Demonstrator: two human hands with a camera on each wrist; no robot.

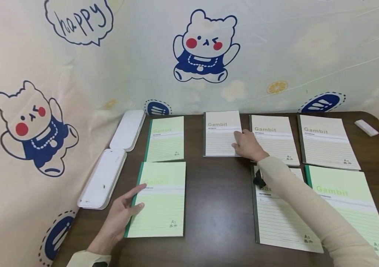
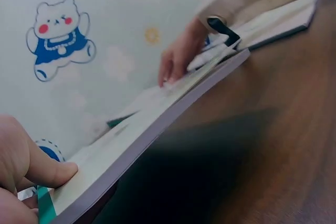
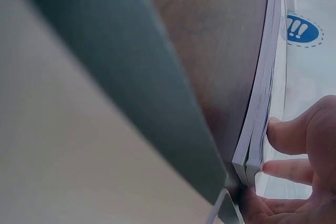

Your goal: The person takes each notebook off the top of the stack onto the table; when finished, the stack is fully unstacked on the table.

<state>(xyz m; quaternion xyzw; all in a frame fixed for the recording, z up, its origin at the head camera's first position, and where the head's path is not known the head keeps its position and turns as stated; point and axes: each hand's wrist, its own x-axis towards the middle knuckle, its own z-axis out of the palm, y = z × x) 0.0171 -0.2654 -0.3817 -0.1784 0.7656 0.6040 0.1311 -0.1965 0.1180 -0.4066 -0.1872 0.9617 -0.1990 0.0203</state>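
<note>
My left hand (image 1: 121, 215) holds a light green notebook (image 1: 162, 207) by its dark green spine at the left. One fingertip presses the cover, with other fingers at the spine; a dark gap shows beneath the notebook in the left wrist view. Farther back, my right hand (image 1: 247, 144) grips the right side of a white notebook (image 1: 221, 144) with a grey spine. In the right wrist view, thumb and forefinger touch its corner while the other fingers lie beside the edge. There the white notebook (image 3: 265, 77) rests on another of about equal thickness.
Behind the held green notebook lies another green notebook (image 1: 166, 141). More white notebooks (image 1: 273, 144) (image 1: 329, 148) (image 1: 283, 222) and a green notebook (image 1: 353, 207) lie at the right, partly under my right sleeve. Two white cases (image 1: 127, 129) (image 1: 104, 178) line the left edge; a small white block (image 1: 366, 128) sits back right.
</note>
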